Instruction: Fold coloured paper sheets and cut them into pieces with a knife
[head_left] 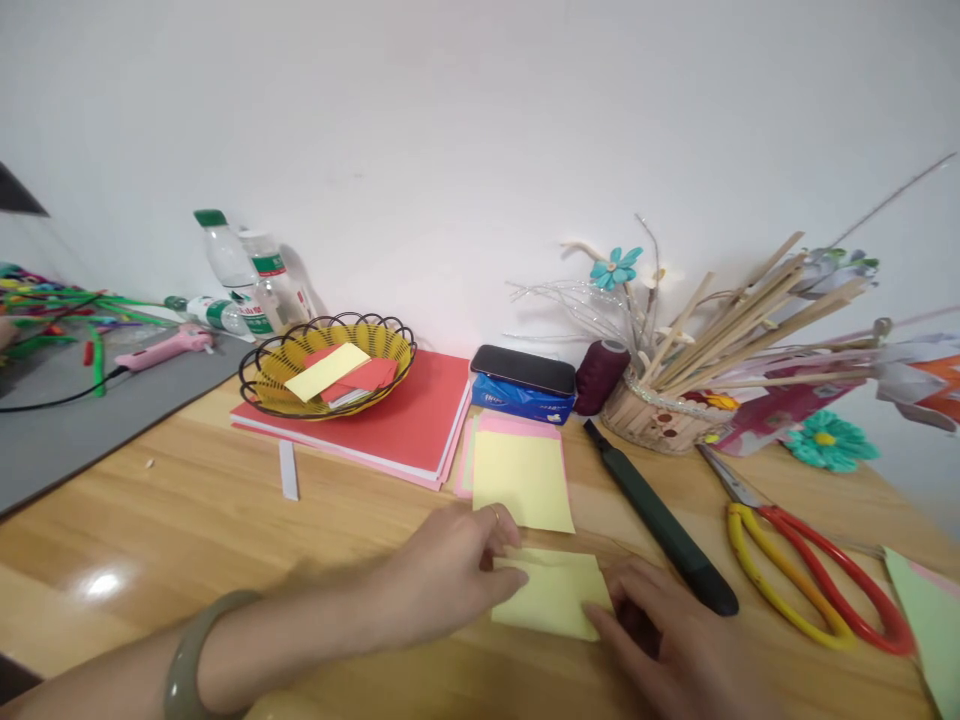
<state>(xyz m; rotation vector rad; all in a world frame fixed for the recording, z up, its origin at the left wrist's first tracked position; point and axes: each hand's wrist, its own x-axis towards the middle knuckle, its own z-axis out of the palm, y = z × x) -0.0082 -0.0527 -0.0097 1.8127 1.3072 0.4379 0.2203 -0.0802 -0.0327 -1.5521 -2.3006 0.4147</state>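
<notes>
In the head view, a yellow sheet of paper, apparently folded over, lies near the table's front. My left hand has its thumb on the sheet's left side and its fingers curled at the far left corner. At the right edge, my right hand grips the paper between thumb and curled fingers. Just beyond the left fingers rests a stack of square yellow paper with pink and green sheets beneath it. Right of it lies a dark green knife-like tool, and further right scissors with yellow and red handles.
A yellow woven basket with paper pieces sits on red paper. Behind are a phone on a blue tissue pack, purple thread and a wooden holder of sticks. A pink glue gun lies far left.
</notes>
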